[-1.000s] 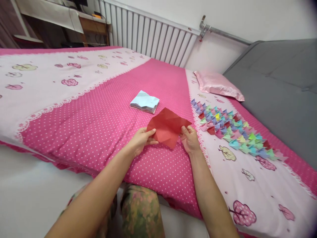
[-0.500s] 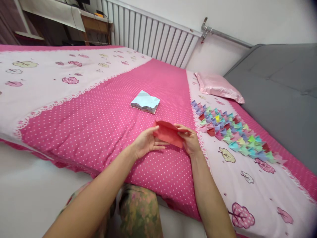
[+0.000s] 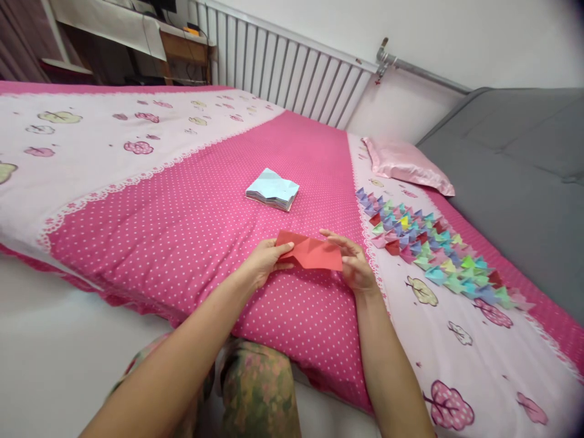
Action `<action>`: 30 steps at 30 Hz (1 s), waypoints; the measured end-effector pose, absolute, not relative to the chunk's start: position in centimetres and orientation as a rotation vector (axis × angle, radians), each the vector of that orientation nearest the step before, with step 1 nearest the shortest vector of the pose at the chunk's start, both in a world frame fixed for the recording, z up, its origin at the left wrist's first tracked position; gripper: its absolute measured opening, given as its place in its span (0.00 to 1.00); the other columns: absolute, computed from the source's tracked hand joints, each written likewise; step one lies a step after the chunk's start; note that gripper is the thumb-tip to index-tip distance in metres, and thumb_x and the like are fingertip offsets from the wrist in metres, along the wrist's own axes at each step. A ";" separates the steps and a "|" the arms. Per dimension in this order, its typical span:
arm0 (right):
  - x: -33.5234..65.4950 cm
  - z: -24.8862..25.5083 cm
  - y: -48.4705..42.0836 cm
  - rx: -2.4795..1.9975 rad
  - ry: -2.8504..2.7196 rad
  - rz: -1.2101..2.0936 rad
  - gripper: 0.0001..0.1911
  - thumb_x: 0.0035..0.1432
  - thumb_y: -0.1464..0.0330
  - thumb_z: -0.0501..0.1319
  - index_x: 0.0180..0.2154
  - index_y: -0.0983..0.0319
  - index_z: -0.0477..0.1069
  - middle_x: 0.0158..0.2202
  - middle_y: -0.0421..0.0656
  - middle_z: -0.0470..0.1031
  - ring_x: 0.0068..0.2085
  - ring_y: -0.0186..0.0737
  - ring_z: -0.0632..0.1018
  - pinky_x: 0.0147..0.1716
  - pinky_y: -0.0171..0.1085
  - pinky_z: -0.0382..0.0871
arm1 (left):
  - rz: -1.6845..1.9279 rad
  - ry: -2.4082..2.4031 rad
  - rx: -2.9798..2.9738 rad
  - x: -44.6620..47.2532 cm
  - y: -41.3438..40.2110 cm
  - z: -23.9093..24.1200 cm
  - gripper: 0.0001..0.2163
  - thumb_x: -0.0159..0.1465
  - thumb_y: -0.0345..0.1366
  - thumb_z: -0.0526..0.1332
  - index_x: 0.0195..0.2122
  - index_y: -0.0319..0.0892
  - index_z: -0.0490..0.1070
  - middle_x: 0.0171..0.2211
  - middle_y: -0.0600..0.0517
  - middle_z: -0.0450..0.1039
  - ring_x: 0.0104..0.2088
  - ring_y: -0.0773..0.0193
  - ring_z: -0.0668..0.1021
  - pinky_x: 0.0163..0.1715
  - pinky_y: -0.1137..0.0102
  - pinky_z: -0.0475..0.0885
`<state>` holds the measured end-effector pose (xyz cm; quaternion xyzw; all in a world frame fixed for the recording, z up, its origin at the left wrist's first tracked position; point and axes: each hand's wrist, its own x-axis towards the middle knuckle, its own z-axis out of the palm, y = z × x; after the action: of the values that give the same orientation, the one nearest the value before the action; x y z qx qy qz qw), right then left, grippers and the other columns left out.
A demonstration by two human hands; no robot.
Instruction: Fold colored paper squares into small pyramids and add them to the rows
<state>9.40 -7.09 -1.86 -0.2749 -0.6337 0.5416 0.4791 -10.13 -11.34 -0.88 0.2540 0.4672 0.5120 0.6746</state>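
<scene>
A red sheet of paper (image 3: 312, 252), creased and folded into a long strip, is held over the near edge of the bed. My left hand (image 3: 264, 261) pinches its left end, with the thumb on top. At the right end, my right hand (image 3: 356, 261) has its fingers apart and partly behind the paper; the thumb lies by the paper's edge. Just beyond, a stack of pale blue paper sheets (image 3: 272, 188) lies on the bed. Rows of small folded paper pieces (image 3: 424, 243) in many colours stand to the right.
The bed (image 3: 191, 219) has a pink dotted and white patterned cover. A pink pillow (image 3: 408, 164) lies at the right, by a grey padded headboard (image 3: 511, 152). Behind the bed are a white radiator (image 3: 283, 67) and a desk (image 3: 182, 48).
The red paper has turned flatter, its front face now showing as a strip. My right fingers have loosened and spread at its right end. The view has shifted slightly.
</scene>
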 end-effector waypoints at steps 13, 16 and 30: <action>9.5 -3.2 -6.8 -0.974 -1.413 1.584 0.09 0.39 0.65 0.70 0.26 0.61 0.76 0.25 0.39 0.78 0.25 0.34 0.76 0.26 0.32 0.69 | 1.007 1.082 0.816 -10.0 -12.0 -0.6 0.13 0.50 0.41 0.66 0.24 0.33 0.75 0.20 0.47 0.74 0.17 0.70 0.71 0.18 0.77 0.63; 9.9 -3.3 -6.6 -1.013 -1.415 1.591 0.09 0.38 0.66 0.70 0.25 0.62 0.76 0.24 0.40 0.78 0.23 0.34 0.76 0.24 0.32 0.69 | 1.038 1.089 0.777 -10.1 -11.9 -0.6 0.13 0.50 0.41 0.66 0.25 0.34 0.75 0.21 0.46 0.75 0.18 0.69 0.72 0.20 0.76 0.64; 10.1 -3.3 -6.4 -0.999 -1.402 1.618 0.09 0.39 0.67 0.70 0.25 0.63 0.74 0.24 0.38 0.76 0.24 0.32 0.75 0.24 0.30 0.69 | 1.299 1.024 0.734 -11.1 -11.5 -0.5 0.14 0.44 0.34 0.70 0.32 0.35 0.75 0.30 0.45 0.78 0.26 0.66 0.77 0.30 0.72 0.71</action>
<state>10.09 -6.42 -3.29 -0.3911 -0.5490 0.6335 0.3799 -11.15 -11.45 -0.48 0.3187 0.4450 0.5644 0.6180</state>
